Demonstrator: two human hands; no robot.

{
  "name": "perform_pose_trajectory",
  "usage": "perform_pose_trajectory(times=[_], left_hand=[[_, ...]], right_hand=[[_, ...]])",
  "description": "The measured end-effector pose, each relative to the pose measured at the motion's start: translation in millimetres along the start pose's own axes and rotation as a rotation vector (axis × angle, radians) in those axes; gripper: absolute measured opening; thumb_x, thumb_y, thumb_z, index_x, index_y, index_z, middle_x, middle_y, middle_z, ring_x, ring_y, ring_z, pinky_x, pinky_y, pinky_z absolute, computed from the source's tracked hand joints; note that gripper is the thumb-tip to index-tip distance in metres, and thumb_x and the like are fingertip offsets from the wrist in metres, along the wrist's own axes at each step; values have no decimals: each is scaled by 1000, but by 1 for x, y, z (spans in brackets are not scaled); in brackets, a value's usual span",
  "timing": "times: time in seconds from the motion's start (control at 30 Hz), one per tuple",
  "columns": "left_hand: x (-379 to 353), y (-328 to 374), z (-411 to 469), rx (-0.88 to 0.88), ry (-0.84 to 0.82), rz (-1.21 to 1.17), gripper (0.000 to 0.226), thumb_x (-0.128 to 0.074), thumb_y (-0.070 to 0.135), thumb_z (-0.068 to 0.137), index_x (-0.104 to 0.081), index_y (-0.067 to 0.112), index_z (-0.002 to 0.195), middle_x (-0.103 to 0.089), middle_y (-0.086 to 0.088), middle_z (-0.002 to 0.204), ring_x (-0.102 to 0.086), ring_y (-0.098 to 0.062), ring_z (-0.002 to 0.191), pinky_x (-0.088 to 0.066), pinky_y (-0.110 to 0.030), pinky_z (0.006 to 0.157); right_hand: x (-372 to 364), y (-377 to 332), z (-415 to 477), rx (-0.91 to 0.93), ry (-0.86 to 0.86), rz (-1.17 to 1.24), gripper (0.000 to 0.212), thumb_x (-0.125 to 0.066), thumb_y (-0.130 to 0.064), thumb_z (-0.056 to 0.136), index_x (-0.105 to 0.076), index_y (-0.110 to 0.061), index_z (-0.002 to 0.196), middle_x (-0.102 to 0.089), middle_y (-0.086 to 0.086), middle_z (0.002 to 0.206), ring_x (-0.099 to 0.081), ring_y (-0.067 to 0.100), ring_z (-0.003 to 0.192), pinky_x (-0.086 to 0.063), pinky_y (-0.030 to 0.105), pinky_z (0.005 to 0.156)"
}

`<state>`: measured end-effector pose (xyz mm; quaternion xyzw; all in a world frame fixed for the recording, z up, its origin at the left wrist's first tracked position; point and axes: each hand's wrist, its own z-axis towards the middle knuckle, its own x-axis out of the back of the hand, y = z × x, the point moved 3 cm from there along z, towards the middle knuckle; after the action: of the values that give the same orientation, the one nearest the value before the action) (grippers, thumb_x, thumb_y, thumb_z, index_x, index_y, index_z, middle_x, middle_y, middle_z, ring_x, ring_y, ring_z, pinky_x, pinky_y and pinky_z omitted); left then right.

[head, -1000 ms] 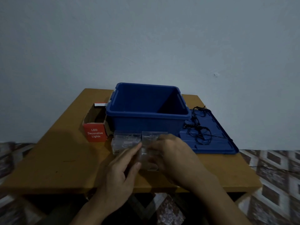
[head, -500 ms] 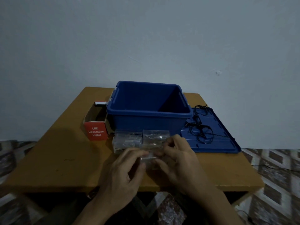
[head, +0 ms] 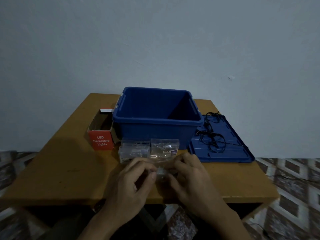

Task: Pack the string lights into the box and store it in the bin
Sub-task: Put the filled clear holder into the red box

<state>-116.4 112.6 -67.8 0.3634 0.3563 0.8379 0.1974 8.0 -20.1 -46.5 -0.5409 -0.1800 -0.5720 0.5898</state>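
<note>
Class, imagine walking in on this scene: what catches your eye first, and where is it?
The open blue bin stands in the centre, with the red box at its left. Black string lights lie tangled on the blue lid at its right. In front, the left hand and right hand pinch a clear packet.

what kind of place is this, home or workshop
Probably a room in a home: a small wooden table against a bare painted wall, a patterned tile floor, and a plastic storage bin on the table.
</note>
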Motion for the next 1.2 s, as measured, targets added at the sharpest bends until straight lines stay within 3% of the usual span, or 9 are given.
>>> perform_pose_trajectory(times=[0.1,0.2,0.37,0.53,0.63,0.8,0.9,1.0,1.2], left_hand=[[1,1,0,1,22,-34,10,-59,26,95,-68,24,90,-63,14,102,-63,-12,102,-45,-13,80],[1,-1,-1,36,39,-100,5,-62,22,93,-67,23,94,-66,12,101,-63,-10,103,-46,-14,82],[1,-6,-1,220,48,-279,23,-64,48,80,-56,42,101,-70,13,107,-64,-6,105,-48,-18,82],[2,-12,-1,297,69,-343,25,-64,51,87,-56,43,110,-73,10,109,-66,-8,105,-51,-32,84],[2,-9,-1,313,72,-372,24,-63,35,92,-60,30,116,-74,10,105,-69,-9,76,-53,-28,68],[3,-9,-3,285,34,-342,21,-59,36,98,-69,30,115,-75,1,93,-65,-20,60,-52,-29,56],[5,-10,-5,297,-3,-381,30,-55,37,92,-72,29,116,-69,-12,72,-62,-22,60,-52,-33,58],[6,-9,-5,287,2,-386,41,-57,48,88,-71,24,118,-71,-2,76,-63,-18,60,-51,-29,57],[3,-8,-3,291,28,-321,24,-59,33,94,-71,28,114,-70,-2,70,-63,-14,57,-51,-24,56]], right_hand=[[2,-2,-3,-117,137,242,9,-62,-38,94,-56,-43,98,-44,-28,111,-52,-4,106,-49,13,80],[0,3,-3,-344,234,480,11,-64,-35,95,-56,-36,102,-63,-16,97,-63,3,89,-56,25,73],[-5,11,3,-568,53,696,10,-64,-32,95,-67,-25,101,-73,-5,93,-69,5,84,-60,27,76],[-7,15,4,-561,101,917,6,-66,-8,92,-66,-13,95,-72,7,90,-69,20,80,-57,29,70],[-8,17,5,-455,132,924,22,-66,3,89,-66,-17,79,-68,20,94,-64,38,87,-54,46,76],[-7,16,1,-482,90,1001,18,-63,-6,95,-73,-18,85,-69,10,78,-54,18,57,-43,22,49],[-8,19,-1,-528,60,1048,22,-58,-5,95,-75,-18,94,-65,13,75,-54,19,58,-42,27,51],[-9,20,-3,-518,44,1092,24,-59,-16,80,-76,-21,96,-60,13,70,-53,25,61,-41,33,55],[-5,17,-2,-468,57,1083,8,-67,-9,91,-73,-13,95,-65,2,67,-56,17,57,-44,25,52]])
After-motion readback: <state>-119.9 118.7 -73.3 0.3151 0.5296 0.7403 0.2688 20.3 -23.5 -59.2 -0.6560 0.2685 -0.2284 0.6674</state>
